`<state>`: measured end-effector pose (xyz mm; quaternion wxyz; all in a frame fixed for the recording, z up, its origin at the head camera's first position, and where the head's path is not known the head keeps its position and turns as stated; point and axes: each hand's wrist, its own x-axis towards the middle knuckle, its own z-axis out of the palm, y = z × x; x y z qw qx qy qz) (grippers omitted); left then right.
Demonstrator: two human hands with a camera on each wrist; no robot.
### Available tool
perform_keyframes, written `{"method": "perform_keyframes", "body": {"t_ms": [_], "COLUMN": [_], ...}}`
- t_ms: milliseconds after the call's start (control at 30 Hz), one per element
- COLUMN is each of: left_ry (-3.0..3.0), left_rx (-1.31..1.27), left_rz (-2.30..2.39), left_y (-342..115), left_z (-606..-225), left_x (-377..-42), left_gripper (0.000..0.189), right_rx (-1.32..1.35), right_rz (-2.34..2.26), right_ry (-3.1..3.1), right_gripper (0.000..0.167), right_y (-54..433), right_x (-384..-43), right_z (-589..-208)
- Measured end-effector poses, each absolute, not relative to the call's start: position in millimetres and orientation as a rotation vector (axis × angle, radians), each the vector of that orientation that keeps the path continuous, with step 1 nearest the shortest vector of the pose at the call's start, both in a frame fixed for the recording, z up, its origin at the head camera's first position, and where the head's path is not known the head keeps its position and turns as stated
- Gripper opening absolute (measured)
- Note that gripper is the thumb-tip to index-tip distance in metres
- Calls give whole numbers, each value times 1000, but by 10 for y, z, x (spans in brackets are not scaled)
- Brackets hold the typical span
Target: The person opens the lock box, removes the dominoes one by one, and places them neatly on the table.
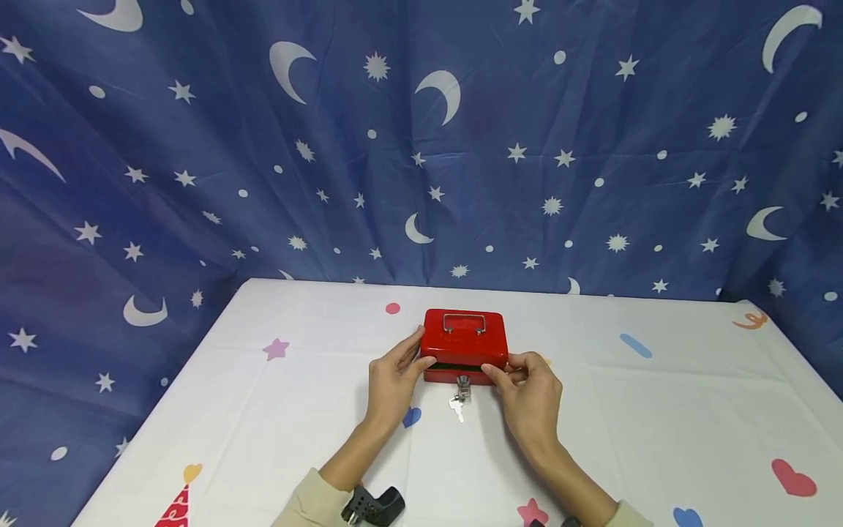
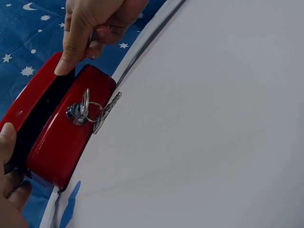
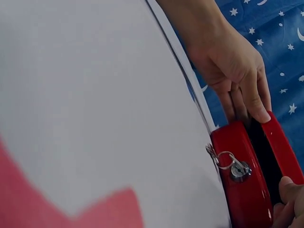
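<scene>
A small red cash box (image 1: 443, 376) sits on the table, its lid (image 1: 454, 356) raised a little so that a dark gap shows along the front. My left hand (image 1: 387, 389) holds the lid's left front corner, thumb on the front edge and fingers along the side. At the opposite corner my right hand (image 1: 533, 401) grips the lid in the same way, thumb in front. A key stands in the round lock (image 2: 76, 114) on the front of the base, and another key (image 1: 457, 408) hangs from its ring. The inside of the box is too dark to make out.
A white cloth (image 1: 316, 410) printed with coloured shapes covers the table. Behind it hangs a blue curtain (image 1: 487, 183) with moons and stars. A folded metal carry handle (image 1: 464, 316) lies on top of the lid.
</scene>
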<state>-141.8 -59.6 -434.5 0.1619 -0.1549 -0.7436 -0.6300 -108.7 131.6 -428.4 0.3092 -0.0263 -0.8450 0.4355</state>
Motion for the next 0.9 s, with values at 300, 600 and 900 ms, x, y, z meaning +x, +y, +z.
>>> {"method": "perform_keyframes", "body": {"t_ms": [300,600,900], "left_ry": [-2074,-1977,-1947], "left_rx": [-372,-279,-302], "left_rz": [-1785,-1845,-1861], "left_y": [-589,-505,-457], "left_z": [-4331,-4187,-3929], "left_x": [-1478,-1511,-1370], "left_gripper": [48,36,32], "right_rx": [88,129,75], "right_rz": [1027,1069,1171], "right_ry": [-2135,-2123,-2157], "right_gripper": [27,28,20], "right_y": [1396,1517,1533], "right_x": [-1151,-1221,-1297], "right_z": [-4235,-4145,-4032]}}
